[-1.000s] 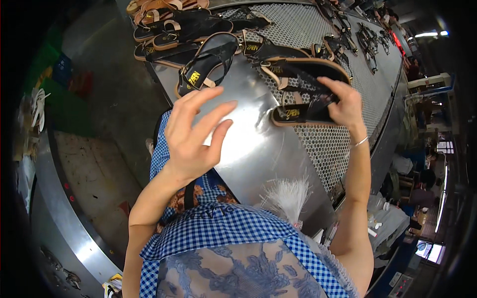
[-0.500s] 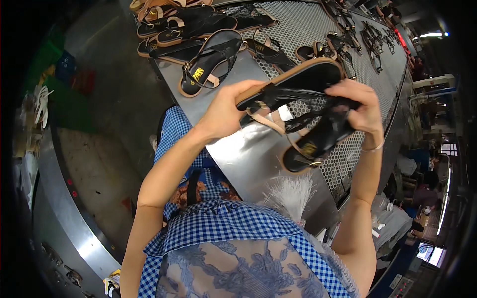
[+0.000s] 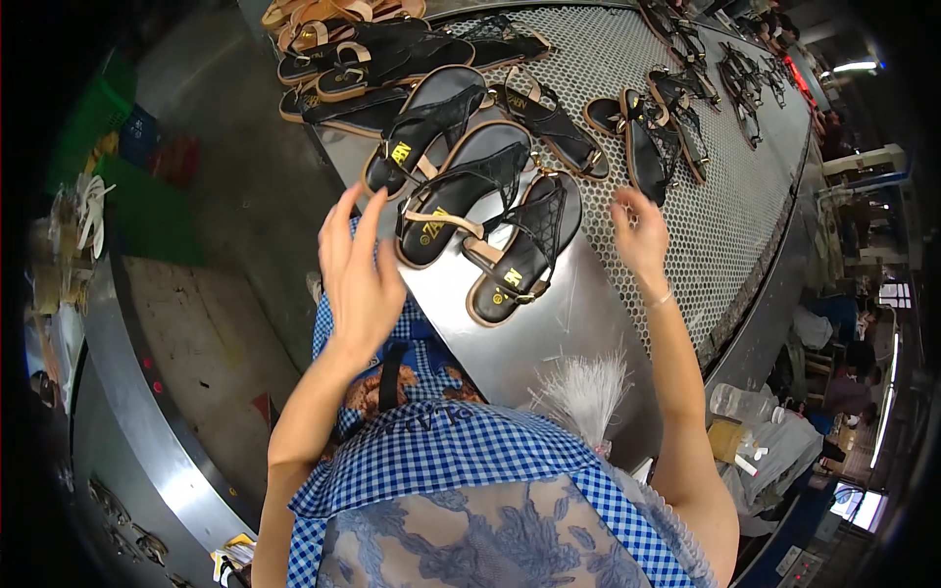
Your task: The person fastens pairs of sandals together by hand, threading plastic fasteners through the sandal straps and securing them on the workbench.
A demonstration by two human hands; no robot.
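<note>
My left hand [image 3: 361,279] is empty, fingers spread, just left of a pair of flat black sandals with beige straps and gold buckles [image 3: 485,142]. Right hand [image 3: 642,235] loosely curled, grasping nothing; fingertips near a black tan-edged sandal [image 3: 642,157], contact unclear. Pair lies between my hands on the shiny grey metal surface [image 3: 578,333], looks set down, released. Left over: more black sandals [image 3: 402,59] far left, others on grey perforated mesh [image 3: 711,235], unheld.
</note>
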